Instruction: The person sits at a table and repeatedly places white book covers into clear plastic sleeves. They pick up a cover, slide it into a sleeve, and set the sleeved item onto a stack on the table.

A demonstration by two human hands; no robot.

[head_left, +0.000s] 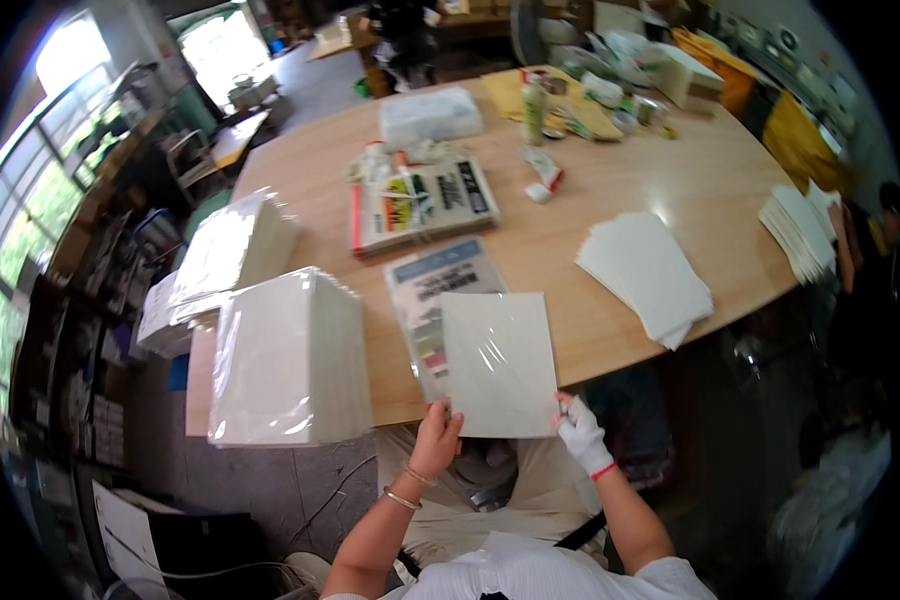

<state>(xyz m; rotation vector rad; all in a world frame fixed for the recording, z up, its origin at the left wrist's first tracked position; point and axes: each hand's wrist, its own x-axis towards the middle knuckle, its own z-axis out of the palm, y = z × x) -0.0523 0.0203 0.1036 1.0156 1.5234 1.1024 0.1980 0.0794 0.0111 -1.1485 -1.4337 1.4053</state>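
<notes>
I hold a clear plastic sleeve with a white card (498,362) in it over the near edge of the round wooden table (670,180). My bare left hand (437,438) pinches its lower left corner. My right hand (581,432), in a white glove, grips the lower right corner. Under the sleeve lies a printed sheet in plastic (432,283). A fanned pile of white cards (646,273) rests to the right.
A tall stack of wrapped white cards (290,360) stands at my left, with another stack (232,250) behind it. Printed packets (422,203), a white wrapped bundle (430,115), bottles and boxes sit farther back. More white sheets (798,230) lie at the right rim.
</notes>
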